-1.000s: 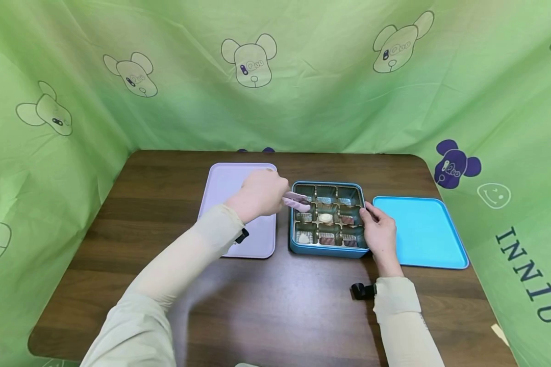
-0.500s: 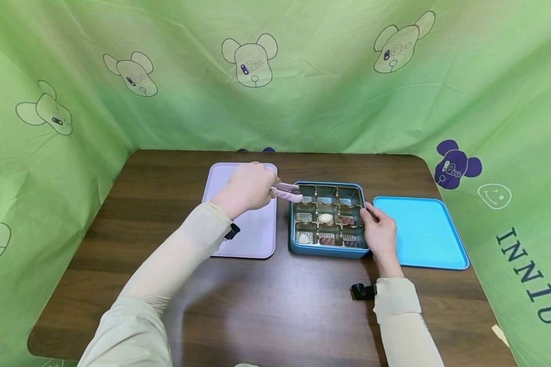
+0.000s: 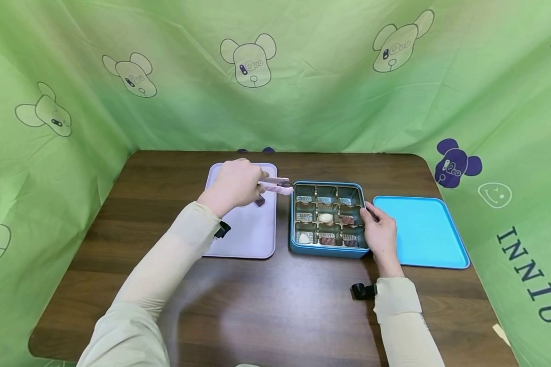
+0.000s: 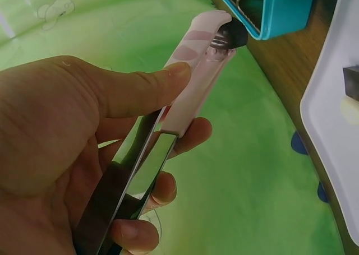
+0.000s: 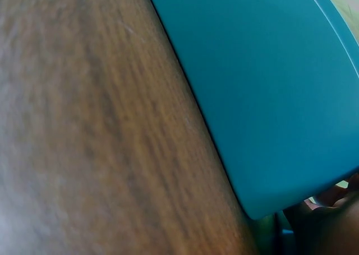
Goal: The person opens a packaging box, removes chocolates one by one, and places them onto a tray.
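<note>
In left hand (image 3: 236, 183): pink tongs (image 4: 188, 101), fingers and thumb wrapped round; rear end hidden in head view. Pinched at tips, part-covered: dark piece (image 4: 231, 33). Long axis left to right, roughly parallel to far edge of wooden surface (image 3: 280, 316); tips pointing at far left corner of blue box (image 3: 326, 251). Height hard to judge. Right hand (image 3: 380, 232) grasping box's right side; mostly cut off in right wrist view. On lilac tray (image 3: 252, 234), near right edge: second dark piece (image 3: 259, 201). Narrow wood strip between tray and box; broad stretch toward surface's near edge.
</note>
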{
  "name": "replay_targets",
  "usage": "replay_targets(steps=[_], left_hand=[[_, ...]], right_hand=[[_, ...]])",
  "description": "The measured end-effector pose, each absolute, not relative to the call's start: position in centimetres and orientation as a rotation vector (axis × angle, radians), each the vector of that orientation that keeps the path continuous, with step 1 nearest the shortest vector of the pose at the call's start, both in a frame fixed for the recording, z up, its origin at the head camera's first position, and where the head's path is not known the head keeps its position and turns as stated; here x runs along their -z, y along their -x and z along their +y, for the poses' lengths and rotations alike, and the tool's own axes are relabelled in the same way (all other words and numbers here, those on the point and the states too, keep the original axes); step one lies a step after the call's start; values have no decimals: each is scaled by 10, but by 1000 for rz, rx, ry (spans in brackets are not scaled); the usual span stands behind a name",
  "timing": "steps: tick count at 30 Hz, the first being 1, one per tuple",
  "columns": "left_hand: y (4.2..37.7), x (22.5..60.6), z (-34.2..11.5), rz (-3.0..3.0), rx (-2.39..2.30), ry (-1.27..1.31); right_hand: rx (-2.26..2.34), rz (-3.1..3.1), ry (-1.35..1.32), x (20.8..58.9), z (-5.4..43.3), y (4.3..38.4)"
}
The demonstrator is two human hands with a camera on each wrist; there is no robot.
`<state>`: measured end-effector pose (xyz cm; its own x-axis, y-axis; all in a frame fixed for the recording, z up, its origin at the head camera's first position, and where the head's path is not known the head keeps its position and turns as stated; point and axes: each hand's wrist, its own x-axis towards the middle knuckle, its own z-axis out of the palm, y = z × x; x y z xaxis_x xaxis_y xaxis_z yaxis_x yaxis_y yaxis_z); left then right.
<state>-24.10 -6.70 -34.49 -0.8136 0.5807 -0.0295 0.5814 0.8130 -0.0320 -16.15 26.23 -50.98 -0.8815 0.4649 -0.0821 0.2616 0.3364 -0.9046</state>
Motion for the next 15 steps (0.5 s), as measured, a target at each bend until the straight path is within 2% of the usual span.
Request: replay_targets(steps=[15], left_hand=[[247,352,-91,2987,56,-824]], right_hand=[[-1580,-2390,654,510,262,162]])
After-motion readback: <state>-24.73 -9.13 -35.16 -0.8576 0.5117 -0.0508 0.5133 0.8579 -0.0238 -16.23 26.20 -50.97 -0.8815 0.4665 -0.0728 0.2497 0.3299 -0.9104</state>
